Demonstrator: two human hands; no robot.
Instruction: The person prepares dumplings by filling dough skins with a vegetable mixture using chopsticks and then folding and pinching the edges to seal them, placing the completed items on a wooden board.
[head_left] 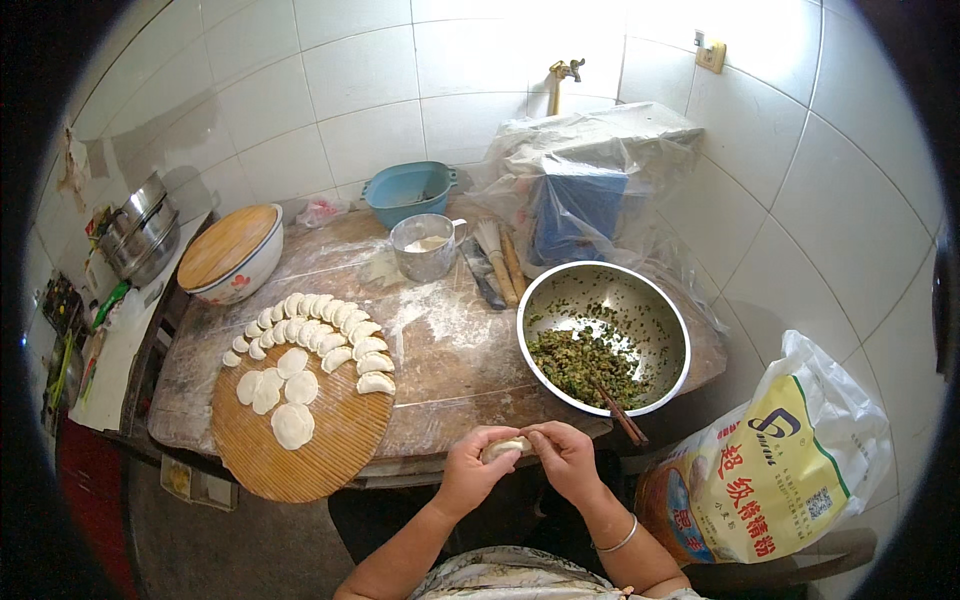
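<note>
Between my two hands, just off the table's front edge, is a folded dumpling. My left hand cradles it, the fingers curled round its left side. The fingers of my right hand pinch its right end. To the left, a round wooden board carries curved rows of finished dumplings and several flat round wrappers. A steel bowl on the right holds chopped green and brown filling, with chopsticks leaning over its near rim.
Floured wooden table. Behind stand a clear measuring cup, a blue basin, a knife, rolling pins and a plastic-covered blue box. A lidded bowl sits at left, a flour sack at right.
</note>
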